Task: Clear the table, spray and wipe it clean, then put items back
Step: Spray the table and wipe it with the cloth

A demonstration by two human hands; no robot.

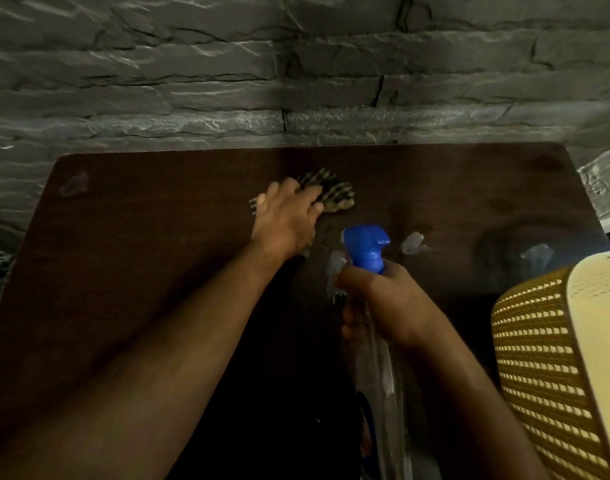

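Dark brown wood fills most of what we see from the head camera: a table [141,254] with rounded far corners, pushed up against a wall of grey stone blocks [227,74]. Its surface carries a few pale smears or wet glints, one near the far left corner, others to the right of centre.

We find the left hand [289,216] stretched out toward the middle of the far half of the table, palm down, fingers spread and pressing flat on a checked cloth [334,194]. The cloth is bunched, dark with a light check, and it lies on the wood with most of its visible part poking out beyond and to the right of the fingertips; a small corner shows at the left of the hand as well.

Nearer to us, the right hand [390,303] is wrapped around the neck of a spray bottle [366,247]. The fingers are clamped on it just under the blue trigger head, whose nozzle points to the right. The clear body of the bottle runs down toward us below the hand and is hard to make out against the dark.

At the right edge we see a cream and brown woven basket [553,358], close to the camera and overlapping the table's near right side.
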